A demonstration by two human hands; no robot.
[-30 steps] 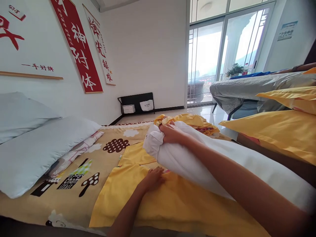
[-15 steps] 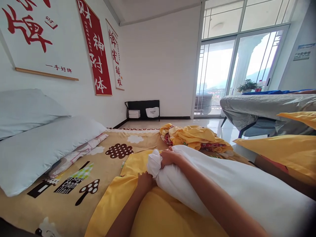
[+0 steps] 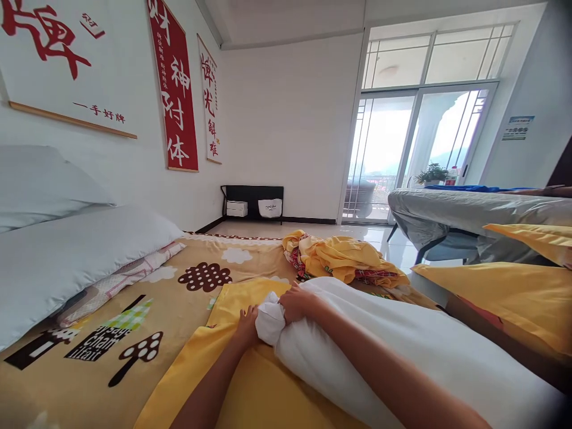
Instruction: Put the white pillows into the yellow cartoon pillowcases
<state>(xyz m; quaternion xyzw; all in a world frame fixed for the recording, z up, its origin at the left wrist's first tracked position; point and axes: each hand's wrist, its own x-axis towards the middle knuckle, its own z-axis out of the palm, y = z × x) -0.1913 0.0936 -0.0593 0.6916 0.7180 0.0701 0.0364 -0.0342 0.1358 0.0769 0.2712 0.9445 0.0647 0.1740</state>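
My right hand [image 3: 295,302] is closed round the gathered end of a white pillow [image 3: 402,333], and a bunched knob of its white fabric sticks out to the left of my fist. Beside that knob is my left hand [image 3: 247,325], its fingers a little apart and bent, lying over a yellow pillowcase [image 3: 192,357]. The left fingertips reach the edge of the white knob, and I see no fabric closed inside them. The pillow runs from my right hand to the lower right, partly behind my right forearm. Part of the pillowcase lies flat under both arms.
A patterned brown bedsheet [image 3: 152,298] covers the bed. White pillows [image 3: 111,250] lie at left. A crumpled yellow cloth [image 3: 344,256] sits at the far bed edge, and yellow pillows [image 3: 513,292] at right. Beyond stand a covered table [image 3: 469,208] and a black rack [image 3: 252,199].
The view has tilted and shifted slightly. My left hand has loosened and moved a little up along the white knob's left side. My right hand keeps its hold on the pillow.
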